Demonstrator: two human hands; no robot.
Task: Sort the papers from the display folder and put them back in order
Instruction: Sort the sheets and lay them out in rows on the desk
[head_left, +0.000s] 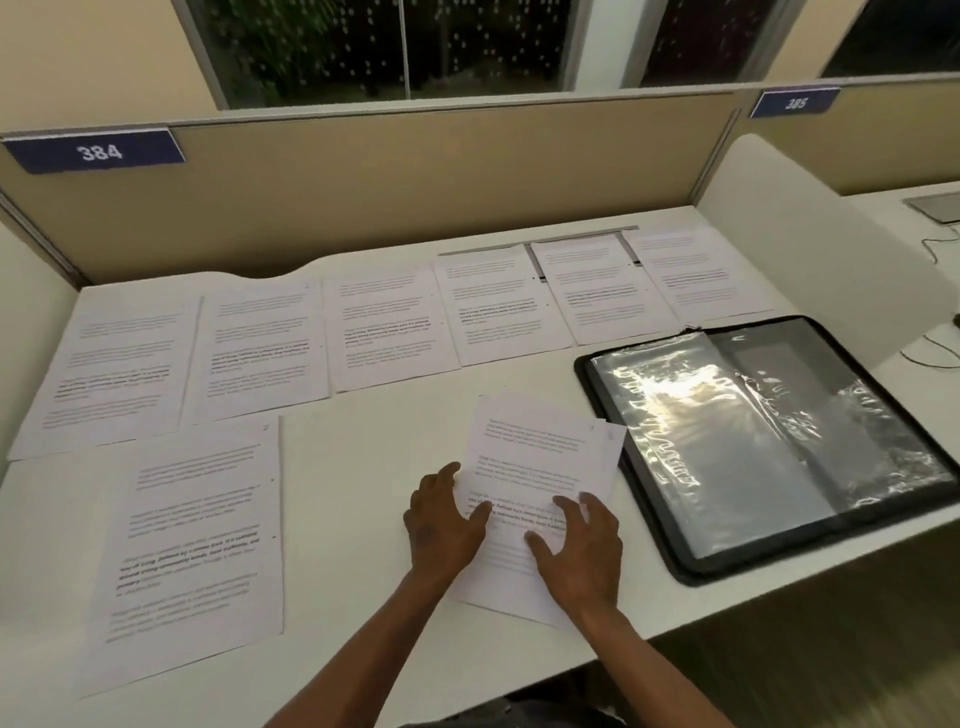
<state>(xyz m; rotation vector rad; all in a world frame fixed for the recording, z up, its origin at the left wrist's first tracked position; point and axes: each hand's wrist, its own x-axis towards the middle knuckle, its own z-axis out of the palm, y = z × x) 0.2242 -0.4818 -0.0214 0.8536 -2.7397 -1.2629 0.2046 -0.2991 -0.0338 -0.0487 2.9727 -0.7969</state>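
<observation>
Arms: both forearms are reaching in from the bottom edge toward a small stack (540, 483) of printed sheets lying on the desk (363, 436).
Left hand (444, 525): it is lying on the stack's left edge, fingers spread and fairly straight, thumb resting over the print; pressing, not gripping.
Right hand (582, 551): it is resting flat on the stack's lower right, fingers spread and apart, nothing pinched.
Stack: the sheets are sitting fanned and askew, corners peeking out at the upper right, just beside the folder (779, 447).
Folder: it is lying open to the right, its clear sleeves (691, 415) glaring and wrinkled.
Laid-out sheets: six are lying in a row (384, 332) along the back, nearly edge to edge; one more sheet (197, 540) is lying alone at the near left.
Handling: the paper is looking light, limp and slippery sheet on sheet, so one page will likely slide off under a flat fingertip; lifting calls for pinching a corner or edge, since it will sag if held at one end.
Sleeves: thin, floppy plastic, probably clinging; holding the mouth open while feeding a sheet in should help.
</observation>
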